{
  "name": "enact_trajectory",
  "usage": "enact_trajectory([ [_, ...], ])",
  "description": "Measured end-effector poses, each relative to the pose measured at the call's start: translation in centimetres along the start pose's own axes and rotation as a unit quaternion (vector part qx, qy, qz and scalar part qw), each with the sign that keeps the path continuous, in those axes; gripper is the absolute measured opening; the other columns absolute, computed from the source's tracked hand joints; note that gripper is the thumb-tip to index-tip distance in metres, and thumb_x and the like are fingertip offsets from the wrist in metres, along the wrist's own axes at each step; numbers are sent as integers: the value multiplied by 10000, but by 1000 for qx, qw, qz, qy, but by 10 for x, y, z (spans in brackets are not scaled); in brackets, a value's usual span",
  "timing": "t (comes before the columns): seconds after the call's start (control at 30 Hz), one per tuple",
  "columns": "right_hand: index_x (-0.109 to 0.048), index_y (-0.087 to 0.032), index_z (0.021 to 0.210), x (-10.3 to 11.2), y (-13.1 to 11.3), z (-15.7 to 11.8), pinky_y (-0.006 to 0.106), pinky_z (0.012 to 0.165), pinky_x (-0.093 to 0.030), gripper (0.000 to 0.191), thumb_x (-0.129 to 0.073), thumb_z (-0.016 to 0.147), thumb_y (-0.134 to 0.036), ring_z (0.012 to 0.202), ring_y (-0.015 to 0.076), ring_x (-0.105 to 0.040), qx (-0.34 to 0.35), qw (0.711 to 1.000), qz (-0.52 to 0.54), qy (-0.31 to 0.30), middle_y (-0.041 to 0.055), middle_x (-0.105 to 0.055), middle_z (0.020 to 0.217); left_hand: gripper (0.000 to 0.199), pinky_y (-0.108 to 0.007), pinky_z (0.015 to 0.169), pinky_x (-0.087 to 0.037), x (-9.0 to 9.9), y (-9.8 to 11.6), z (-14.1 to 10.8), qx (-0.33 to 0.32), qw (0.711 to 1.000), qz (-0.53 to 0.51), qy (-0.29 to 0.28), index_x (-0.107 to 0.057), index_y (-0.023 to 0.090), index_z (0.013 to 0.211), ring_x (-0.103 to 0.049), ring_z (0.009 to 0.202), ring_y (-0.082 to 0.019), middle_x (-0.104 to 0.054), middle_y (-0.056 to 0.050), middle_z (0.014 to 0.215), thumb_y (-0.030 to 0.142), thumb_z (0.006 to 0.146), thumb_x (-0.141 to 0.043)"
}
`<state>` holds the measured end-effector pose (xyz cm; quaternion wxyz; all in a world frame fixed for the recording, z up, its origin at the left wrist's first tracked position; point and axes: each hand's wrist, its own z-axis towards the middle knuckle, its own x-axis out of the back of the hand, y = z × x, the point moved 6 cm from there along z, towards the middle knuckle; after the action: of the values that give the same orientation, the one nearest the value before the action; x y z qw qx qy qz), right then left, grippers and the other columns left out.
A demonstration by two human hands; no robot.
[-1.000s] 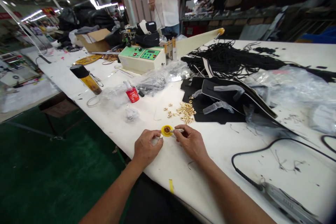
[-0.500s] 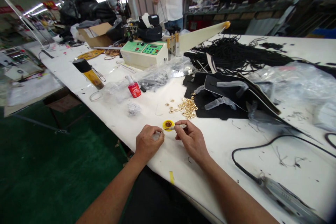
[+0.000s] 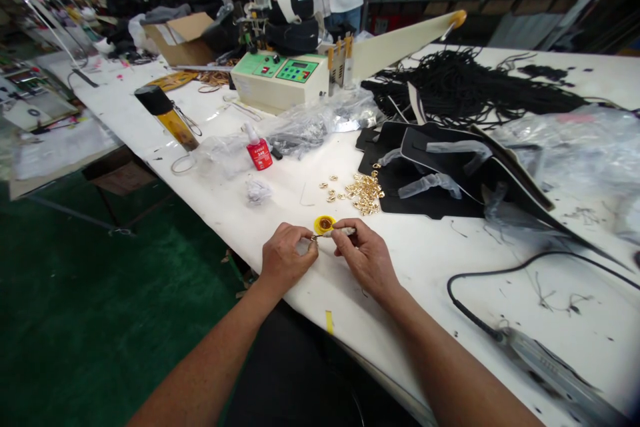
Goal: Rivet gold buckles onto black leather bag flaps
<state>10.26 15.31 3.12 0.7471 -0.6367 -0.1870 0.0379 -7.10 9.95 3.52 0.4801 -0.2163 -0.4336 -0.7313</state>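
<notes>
Left hand (image 3: 287, 255) pinches gold piece (image 3: 313, 239) — right hand (image 3: 369, 257) grips thin tool (image 3: 329, 233) — red bottle (image 3: 259, 153) apparently reads "340".

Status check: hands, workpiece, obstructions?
Left hand: grip on small metal piece. Right hand: grip on thin pen-like tool, tip at piece. Yellow dish just beyond, not blocking.

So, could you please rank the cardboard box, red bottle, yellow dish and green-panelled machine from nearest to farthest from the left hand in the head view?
1. Yellow dish, just beyond the left hand, rightward.
2. Red bottle, ahead, slightly left.
3. Green-panelled machine, ahead, well beyond.
4. Cardboard box, farthest back, left.
</notes>
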Motion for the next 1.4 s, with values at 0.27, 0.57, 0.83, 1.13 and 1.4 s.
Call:
enact_trajectory([
  [0.27, -697, -208, 1069, -3, 2, 0, 263, 598, -458, 234, -640, 971, -412, 609, 154, -660, 21, 999, -30, 0, -10, -696, 723, 144, -326, 756, -543, 0, 1, 0, -14, 1000, 2, -1, -714, 232, 894, -692, 851, -205, -769, 0, 853, 125, 801, -740],
  [0.57, -694, -224, 1054, -7, -12, -8, 260, 628, -473, 153, -614, 990, -338, 693, 152, -648, 138, 980, -142, -13, 43, -738, 911, 110, -329, 737, -536, 1, 11, -3, -59, 998, 32, -1, -688, 222, 882, -677, 859, -213, -769, -15, 866, 134, 823, -720],
  [0.83, -688, -224, 1053, -3, -2, -2, 273, 628, -493, 213, -631, 973, -413, 609, 159, -647, 20, 999, -40, -2, -14, -688, 699, 113, -342, 768, -543, 4, 14, -5, -76, 996, 41, 22, -672, 220, 900, -673, 865, -224, -770, -29, 886, 130, 837, -700],
  [1.13, -643, -217, 1019, 3, 6, 2, 290, 675, -538, 250, -599, 980, -460, 663, 173, -701, -70, 994, 81, -5, -15, -689, 729, 56, -370, 886, -568, 5, 14, -5, -86, 996, -17, -16, -670, 229, 1001, -691, 978, -220, -789, -60, 1024, 197, 978, -631],
  [1.4, -659, -208, 957, 19, 7, 5, 284, 654, -515, 207, -602, 954, -408, 639, 161, -682, -67, 994, 74, 47, -22, -673, 703, 73, -373, 900, -559, 5, 1, -5, -18, 1000, -15, 11, -682, 224, 981, -676, 973, -221, -775, -56, 983, 241, 999, -614],
])
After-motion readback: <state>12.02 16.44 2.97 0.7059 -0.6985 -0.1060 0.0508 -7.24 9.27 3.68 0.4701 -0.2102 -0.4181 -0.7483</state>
